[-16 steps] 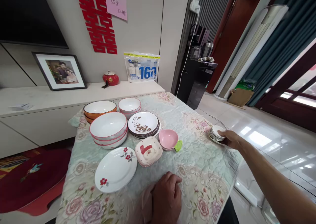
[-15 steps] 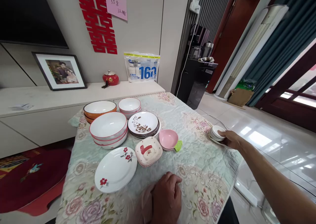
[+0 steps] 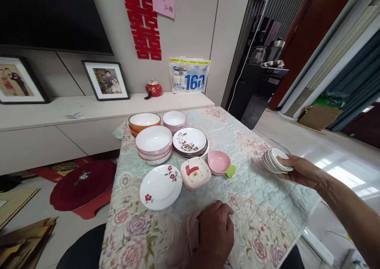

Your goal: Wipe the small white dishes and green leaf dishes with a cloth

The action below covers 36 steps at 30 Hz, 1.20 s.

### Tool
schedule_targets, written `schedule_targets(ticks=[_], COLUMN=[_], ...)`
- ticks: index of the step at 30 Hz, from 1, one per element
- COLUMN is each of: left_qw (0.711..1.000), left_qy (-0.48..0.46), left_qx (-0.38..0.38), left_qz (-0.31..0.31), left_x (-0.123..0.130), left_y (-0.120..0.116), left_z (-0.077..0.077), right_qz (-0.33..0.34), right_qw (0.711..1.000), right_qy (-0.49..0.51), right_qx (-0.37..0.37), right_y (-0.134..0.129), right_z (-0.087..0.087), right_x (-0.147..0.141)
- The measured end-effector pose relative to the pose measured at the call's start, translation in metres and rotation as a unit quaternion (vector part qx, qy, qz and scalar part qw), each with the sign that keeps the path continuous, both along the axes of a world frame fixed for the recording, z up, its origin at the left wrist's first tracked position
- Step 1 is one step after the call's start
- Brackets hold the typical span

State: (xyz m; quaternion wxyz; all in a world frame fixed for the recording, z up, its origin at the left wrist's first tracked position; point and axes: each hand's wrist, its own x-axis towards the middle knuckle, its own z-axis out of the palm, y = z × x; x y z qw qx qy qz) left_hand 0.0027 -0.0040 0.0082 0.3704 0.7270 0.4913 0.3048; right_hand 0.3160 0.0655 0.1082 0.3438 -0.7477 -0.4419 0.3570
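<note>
At the table's right side my right hand (image 3: pixel 299 170) grips a stack of small white dishes (image 3: pixel 274 160), thumb on top and fingers beneath. The stack is tilted, its faces turned partly sideways. My left hand (image 3: pixel 216 227) rests on the tablecloth near the front, fingers curled in, with nothing visible in it. Just beyond it are a square dish with a red pattern (image 3: pixel 195 173) and a pink bowl with a green leaf-shaped handle (image 3: pixel 219 162). To their left lies a white oval plate with red flowers (image 3: pixel 161 186).
Stacked red-rimmed bowls (image 3: pixel 153 140), orange bowls (image 3: pixel 144 120), smaller bowls (image 3: pixel 174 120) and brown-flowered plates (image 3: pixel 190 140) stand at the back left of the floral tablecloth (image 3: pixel 255 205). Behind, a white cabinet (image 3: pixel 133 105) carries a red jar (image 3: pixel 153 88) and a plastic pack (image 3: pixel 190 77). A red stool (image 3: pixel 83 186) stands left.
My right hand has raised and tipped the stack of small dishes, which sat level at the table's right edge before. My left hand stays on the cloth. The view has swung left.
</note>
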Motion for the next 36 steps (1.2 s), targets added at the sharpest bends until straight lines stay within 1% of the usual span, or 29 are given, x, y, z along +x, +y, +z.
schedule_targets(ticks=[1,2,4,7,9,10,11,14,17,19,21,24,27,31,32,34,36], left_qw=[1.0,1.0,0.999,0.998,0.998,0.998,0.997,0.987,0.971,0.956,0.939,0.92,0.917,0.929,0.933,0.94,0.947], left_qy=[0.005,0.011,0.021,0.031,0.032,0.032,0.032,0.011,-0.089,-0.164,-0.243,-0.313,-0.323,-0.288,-0.276,-0.253,-0.232], left_qx=[-0.006,-0.012,-0.022,-0.035,-0.045,-0.055,-0.069,-0.137,-0.187,-0.206,-0.213,-0.206,-0.193,-0.154,-0.144,-0.127,-0.115], left_qz=[-0.003,-0.006,-0.013,-0.031,-0.035,-0.027,-0.003,0.078,0.116,0.125,0.122,0.119,0.132,0.174,0.181,0.189,0.189], left_x=[0.0,0.0,-0.002,-0.009,-0.016,-0.021,-0.026,-0.043,-0.056,-0.06,-0.062,-0.06,-0.059,-0.062,-0.063,-0.065,-0.066], left_y=[-0.001,-0.003,-0.008,-0.021,-0.03,-0.034,-0.037,-0.038,-0.031,-0.026,-0.023,-0.022,-0.022,-0.022,-0.022,-0.022,-0.022], left_z=[0.001,0.001,0.002,0.005,0.009,0.011,0.013,0.013,0.008,0.004,0.003,0.003,0.002,0.0,0.0,0.0,0.0], right_qz=[0.014,0.027,0.051,0.104,0.141,0.156,0.167,0.186,0.19,0.205,0.226,0.244,0.257,0.278,0.284,0.304,0.321], right_qw=[0.997,0.993,0.984,0.946,0.925,0.919,0.917,0.924,0.937,0.941,0.945,0.952,0.954,0.95,0.952,0.953,0.945], right_qy=[0.066,0.11,0.154,0.278,0.322,0.33,0.331,0.306,0.271,0.251,0.226,0.178,0.146,0.128,0.104,0.02,-0.065], right_qx=[-0.025,-0.044,-0.068,-0.132,-0.145,-0.148,-0.147,-0.135,-0.112,-0.096,-0.074,-0.05,-0.049,-0.065,-0.053,-0.01,0.025], right_y=[-0.003,-0.006,-0.012,-0.024,-0.03,-0.033,-0.035,-0.038,-0.034,-0.032,-0.03,-0.029,-0.029,-0.026,-0.026,-0.025,-0.025], right_z=[-0.002,-0.005,-0.012,-0.026,-0.035,-0.039,-0.043,-0.054,-0.061,-0.063,-0.063,-0.061,-0.063,-0.067,-0.067,-0.068,-0.068], right_x=[-0.012,-0.025,-0.055,-0.105,-0.135,-0.148,-0.159,-0.183,-0.197,-0.203,-0.208,-0.213,-0.219,-0.229,-0.23,-0.233,-0.232])
